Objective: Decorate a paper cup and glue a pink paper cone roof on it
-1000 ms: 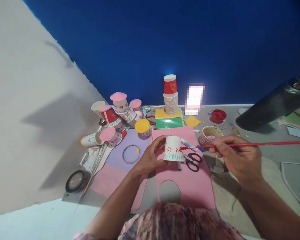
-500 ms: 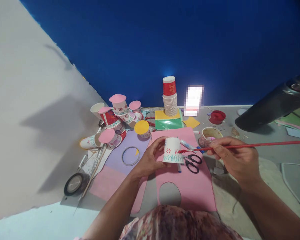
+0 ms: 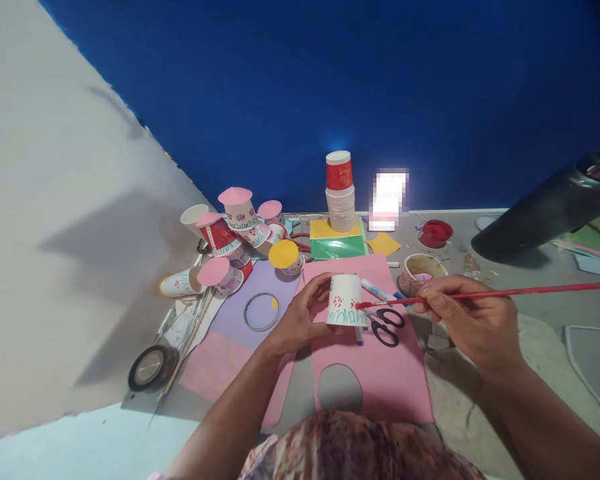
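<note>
My left hand (image 3: pixel 297 319) holds an upturned white paper cup (image 3: pixel 346 299) with red marks and a green zigzag band, over a pink paper sheet (image 3: pixel 380 363). My right hand (image 3: pixel 473 319) grips a long red paintbrush (image 3: pixel 485 293) whose tip touches the cup's right side. Black scissors (image 3: pixel 386 324) and a blue-capped marker (image 3: pixel 377 291) lie on the pink sheet just right of the cup.
A pile of decorated cups (image 3: pixel 233 237) with pink and yellow lids lies at the left. A stack of cups (image 3: pixel 341 193) stands on yellow and green paper by the blue wall. A paint bowl (image 3: pixel 420 270), red lid (image 3: pixel 435 233), tape roll (image 3: pixel 150 365) and a dark pipe (image 3: pixel 550 210) surround the spot.
The brush tip has shifted slightly down along the cup's side. The cup and both hands have stayed nearly in place.
</note>
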{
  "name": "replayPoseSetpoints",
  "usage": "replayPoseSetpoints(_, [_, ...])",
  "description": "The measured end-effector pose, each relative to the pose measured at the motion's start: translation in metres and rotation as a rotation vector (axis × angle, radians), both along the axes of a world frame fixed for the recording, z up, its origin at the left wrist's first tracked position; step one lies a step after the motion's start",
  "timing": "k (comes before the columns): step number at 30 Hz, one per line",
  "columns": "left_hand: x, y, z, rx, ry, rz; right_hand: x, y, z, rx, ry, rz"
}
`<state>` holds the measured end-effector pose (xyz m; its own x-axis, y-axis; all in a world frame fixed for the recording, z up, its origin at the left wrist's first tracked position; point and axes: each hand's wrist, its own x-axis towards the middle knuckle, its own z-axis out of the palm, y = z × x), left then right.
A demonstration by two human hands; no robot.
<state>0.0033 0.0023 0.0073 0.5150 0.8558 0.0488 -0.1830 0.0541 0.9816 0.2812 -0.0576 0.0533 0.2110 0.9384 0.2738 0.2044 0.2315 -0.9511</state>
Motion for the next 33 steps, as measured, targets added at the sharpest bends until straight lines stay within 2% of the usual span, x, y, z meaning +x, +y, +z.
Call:
replayPoseSetpoints(8, [-0.0013, -0.0006, -0.0002, -0.007, 0.014, 0.01, 0.0019, 0.0006, -0.0024, 0.007, 0.06, -0.037])
replayPoseSetpoints(14, [-0.0009, 0.0001, -0.0002, -0.005, 0.005, 0.005, -0.0033, -0.0001, 0.0025, 0.02, 0.02, 0.035])
replayPoseSetpoints(21, [-0.0013, -0.0006, 0.0006, -0.011, 0.016, 0.002, 0.0026, 0.0013, -0.0018, -0.012, 0.051, -0.081])
replayPoseSetpoints(26, [-0.0012, -0.0007, -0.0002, 0.008, 0.001, -0.014, 0.0015, 0.0007, -0.0026, -0.025, 0.0, -0.026])
replayPoseSetpoints(33, [0.0002, -0.0016, 0.0039, -0.002, 0.002, -0.029, 0.0008, 0.0015, -0.0022, -0.024, 0.035, -0.029])
